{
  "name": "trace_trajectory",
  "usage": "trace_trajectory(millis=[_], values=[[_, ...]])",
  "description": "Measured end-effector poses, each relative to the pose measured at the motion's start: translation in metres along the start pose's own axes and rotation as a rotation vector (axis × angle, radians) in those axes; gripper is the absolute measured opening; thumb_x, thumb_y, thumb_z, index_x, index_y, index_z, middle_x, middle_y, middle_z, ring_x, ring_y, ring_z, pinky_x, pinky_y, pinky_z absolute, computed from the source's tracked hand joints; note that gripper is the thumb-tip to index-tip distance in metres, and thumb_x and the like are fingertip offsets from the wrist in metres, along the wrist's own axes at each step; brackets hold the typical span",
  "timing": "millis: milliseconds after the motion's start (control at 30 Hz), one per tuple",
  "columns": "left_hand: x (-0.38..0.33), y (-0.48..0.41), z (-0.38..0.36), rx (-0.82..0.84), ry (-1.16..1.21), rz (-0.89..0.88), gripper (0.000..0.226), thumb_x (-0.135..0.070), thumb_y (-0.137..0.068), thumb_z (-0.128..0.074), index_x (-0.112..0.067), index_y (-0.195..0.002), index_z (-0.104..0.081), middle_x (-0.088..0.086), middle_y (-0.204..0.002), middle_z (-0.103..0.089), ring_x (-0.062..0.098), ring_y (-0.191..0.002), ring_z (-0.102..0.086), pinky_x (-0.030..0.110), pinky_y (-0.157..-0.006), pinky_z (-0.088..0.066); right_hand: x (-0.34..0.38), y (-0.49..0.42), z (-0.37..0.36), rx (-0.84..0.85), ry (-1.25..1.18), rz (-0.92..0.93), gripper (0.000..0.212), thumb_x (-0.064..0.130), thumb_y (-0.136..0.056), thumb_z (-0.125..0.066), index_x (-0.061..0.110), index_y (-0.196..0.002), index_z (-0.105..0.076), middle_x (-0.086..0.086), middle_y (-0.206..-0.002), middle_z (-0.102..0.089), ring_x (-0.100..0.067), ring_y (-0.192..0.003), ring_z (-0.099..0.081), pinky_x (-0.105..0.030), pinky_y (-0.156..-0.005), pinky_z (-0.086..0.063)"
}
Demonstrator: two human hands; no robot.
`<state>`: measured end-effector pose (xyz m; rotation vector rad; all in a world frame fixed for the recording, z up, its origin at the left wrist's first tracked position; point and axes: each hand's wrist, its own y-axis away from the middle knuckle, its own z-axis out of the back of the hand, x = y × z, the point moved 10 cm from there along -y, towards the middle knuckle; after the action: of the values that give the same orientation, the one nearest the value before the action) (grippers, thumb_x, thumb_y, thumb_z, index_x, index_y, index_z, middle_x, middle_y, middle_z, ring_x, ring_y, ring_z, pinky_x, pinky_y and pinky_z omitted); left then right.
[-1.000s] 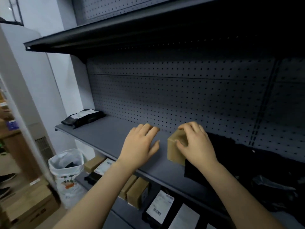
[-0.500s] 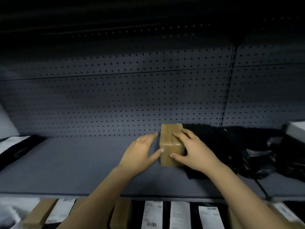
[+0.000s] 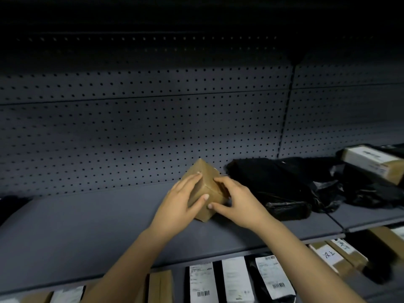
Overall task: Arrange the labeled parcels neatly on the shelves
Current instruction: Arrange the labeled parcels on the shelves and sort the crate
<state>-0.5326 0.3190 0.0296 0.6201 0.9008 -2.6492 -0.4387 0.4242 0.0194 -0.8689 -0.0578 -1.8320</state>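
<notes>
Matt brown cardboard box (image 3: 205, 189), glossy crinkled black plastic bags (image 3: 284, 193), matt grey perforated metal shelf (image 3: 87, 226).

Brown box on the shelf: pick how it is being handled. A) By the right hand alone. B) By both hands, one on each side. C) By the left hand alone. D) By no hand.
B: the left hand and the right hand each hold a side of the brown box on the shelf.
</notes>
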Motion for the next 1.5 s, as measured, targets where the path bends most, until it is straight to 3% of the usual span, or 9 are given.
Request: trace_trajectory(millis=[100, 233, 433, 533, 933, 1100, 1233, 1400, 1500], values=[[0.005, 0.004, 0.0, 0.021, 0.006, 0.002, 0.06, -0.048, -0.095, -0.051, -0.031, -0.149, -0.032, -0.03, -0.14, -0.024, -0.015, -0.127, -0.017, -0.001, -0.101, -0.01, 0.002, -0.001, -0.002, -0.01, 0.021, 0.011, 0.07, 0.042, -0.082, -0.073, 0.027, -0.141, -0.038, 0.002, -0.132, -0.052, -0.012, -0.115, -0.052, -0.027, -0.094, -0.046], [0.03, 0.011, 0.001, -0.003, 0.079, 0.162, 0.072, -0.063, -0.087, -0.052, -0.03, -0.147, -0.033, -0.022, -0.142, -0.035, -0.001, -0.131, -0.031, 0.023, -0.106, -0.031, 0.002, -0.002, 0.002, 0.0, 0.073, 0.039, 0.084, 0.043, -0.081, -0.074, 0.035, -0.148, -0.023, 0.002, -0.137, -0.05, -0.015, -0.122, -0.047, -0.031, -0.096, -0.046], [0.056, 0.029, -0.018, 0.054, 0.273, 0.422, 0.083, -0.06, -0.083, -0.061, -0.022, -0.149, -0.03, -0.009, -0.142, -0.045, 0.009, -0.129, -0.045, 0.026, -0.103, -0.039, 0.001, -0.002, 0.003, 0.05, 0.136, 0.097, 0.086, 0.033, -0.085, -0.071, 0.047, -0.149, -0.014, 0.002, -0.146, -0.038, -0.017, -0.127, -0.044, -0.033, -0.098, -0.046], [0.047, 0.025, -0.023, 0.074, 0.287, 0.368, 0.068, -0.05, -0.087, -0.063, -0.025, -0.145, -0.037, -0.012, -0.134, -0.052, 0.001, -0.124, -0.048, 0.015, -0.098, -0.038, -0.008, -0.001, 0.0, 0.049, 0.12, 0.048, 0.074, 0.031, -0.087, -0.07, 0.037, -0.147, -0.028, 0.0, -0.143, -0.041, -0.017, -0.125, -0.046, -0.031, -0.099, -0.045], [0.033, 0.016, -0.015, -0.011, 0.243, 0.283, 0.061, -0.048, -0.091, -0.059, -0.033, -0.146, -0.036, -0.015, -0.135, -0.046, -0.006, -0.122, -0.043, 0.016, -0.102, -0.034, -0.021, 0.0, -0.004, -0.009, 0.009, -0.006, 0.064, 0.034, -0.083, -0.074, 0.022, -0.137, -0.041, 0.0, -0.134, -0.046, -0.016, -0.118, -0.05, -0.029, -0.097, -0.047], [0.016, 0.004, -0.018, 0.072, 0.151, 0.154, 0.063, -0.052, -0.092, -0.055, -0.037, -0.148, -0.031, -0.022, -0.138, -0.039, -0.002, -0.131, -0.032, 0.02, -0.109, -0.028, -0.007, -0.004, 0.011, -0.025, 0.145, 0.1, 0.073, 0.037, -0.08, -0.075, 0.02, -0.141, -0.038, 0.001, -0.154, -0.025, -0.016, -0.142, -0.02, -0.024, -0.112, -0.021], [0.01, -0.004, -0.022, 0.074, 0.125, 0.127, 0.061, -0.051, -0.092, -0.056, -0.036, -0.147, -0.034, -0.021, -0.139, -0.036, 0.0, -0.131, -0.029, 0.019, -0.106, -0.026, -0.004, -0.001, 0.017, 0.006, 0.223, 0.134, 0.074, 0.039, -0.084, -0.071, 0.027, -0.146, -0.032, 0.002, -0.146, -0.042, -0.017, -0.133, -0.035, -0.031, -0.107, -0.036], [0.032, 0.008, -0.037, 0.062, 0.25, 0.327, 0.07, -0.057, -0.088, -0.058, -0.031, -0.148, -0.03, -0.021, -0.129, -0.037, -0.001, -0.126, -0.037, 0.02, -0.1, -0.031, -0.012, 0.0, 0.023, 0.017, 0.216, 0.097, 0.084, 0.042, -0.085, -0.07, 0.04, -0.149, -0.016, 0.002, -0.146, -0.041, -0.017, -0.128, -0.042, -0.032, -0.098, -0.045], [0.034, 0.011, -0.047, 0.081, 0.332, 0.358, 0.052, -0.05, -0.089, -0.061, -0.041, -0.134, -0.038, -0.034, -0.118, -0.046, -0.008, -0.119, -0.047, 0.009, -0.094, -0.035, -0.013, 0.0, 0.023, 0.03, 0.193, 0.115, 0.088, 0.041, -0.085, -0.07, 0.049, -0.149, -0.01, 0.003, -0.146, -0.04, -0.017, -0.126, -0.046, -0.032, -0.096, -0.047]])
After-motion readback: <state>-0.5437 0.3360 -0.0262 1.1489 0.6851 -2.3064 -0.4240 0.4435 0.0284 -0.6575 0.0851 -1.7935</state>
